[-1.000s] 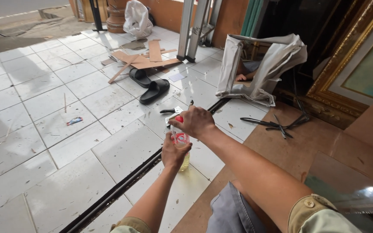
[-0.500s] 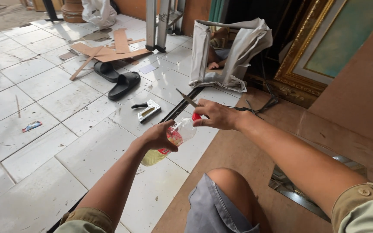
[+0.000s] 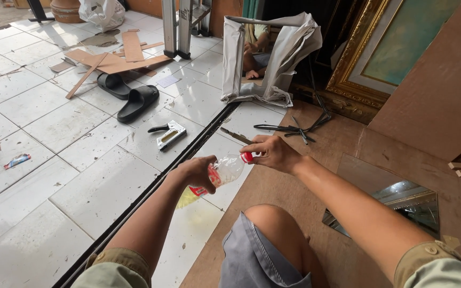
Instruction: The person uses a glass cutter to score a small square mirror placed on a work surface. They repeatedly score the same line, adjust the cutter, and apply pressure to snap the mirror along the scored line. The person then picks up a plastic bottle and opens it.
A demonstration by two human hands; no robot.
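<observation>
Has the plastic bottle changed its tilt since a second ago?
Yes. The bottle stood upright over the floor track; now it lies tilted, cap toward the right hand.

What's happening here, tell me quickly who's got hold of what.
A person sitting on the floor holds a clear plastic bottle with yellowish liquid, tilted on its side. The left hand grips its body, and the right hand has its fingers at the red cap. On the white tiles nearby lie a staple gun and a pair of black sandals. A mirror rests on the brown board to the right.
</observation>
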